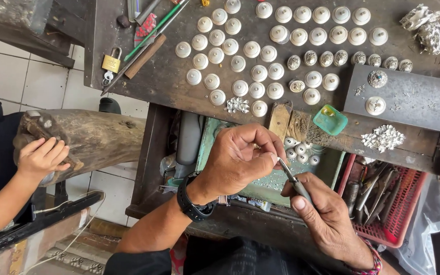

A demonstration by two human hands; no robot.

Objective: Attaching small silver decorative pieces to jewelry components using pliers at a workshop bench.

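Observation:
My left hand (240, 160), with a black watch on the wrist, is pinched shut around a small piece that its fingers hide. My right hand (322, 211) grips metal tweezers (294, 181); their tip meets my left fingertips. Both hands hover over an open drawer (281, 178) holding a few small white domes. On the dark workbench (164, 76) above lie several rows of round white and silver domed pieces (260, 53).
A grey metal slab (408, 97) carries two ornate pieces. Near the bench's front edge are a green dish (330, 119) and silver scraps (383, 137). A red basket (393, 203) holds tools at right. A padlock (111, 62) and rods lie at left. Another person's hand (42, 158) rests on a wooden log (92, 137).

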